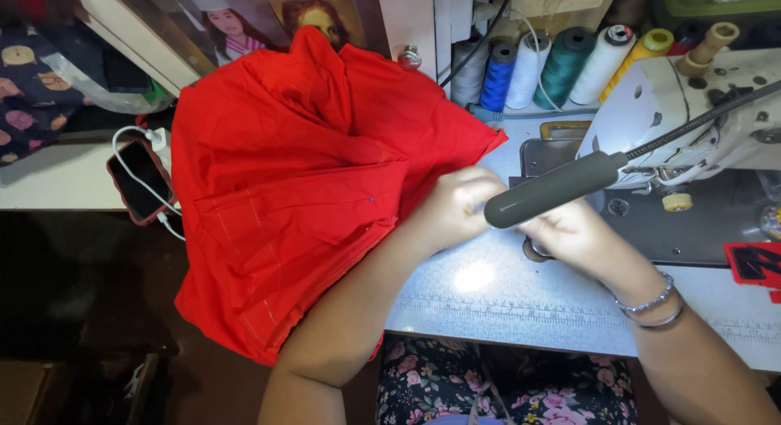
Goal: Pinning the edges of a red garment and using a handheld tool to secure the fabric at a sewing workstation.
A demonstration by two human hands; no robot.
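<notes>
red cloth (293,197) (faint pale stitch lines), black floral skirt (439,380), blue thread spool (496,75).

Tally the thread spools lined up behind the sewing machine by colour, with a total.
Grey spool: 1
Blue spool: 1
White spools: 2
Dark green spool: 1
Yellow spool: 1
Total: 6
</notes>
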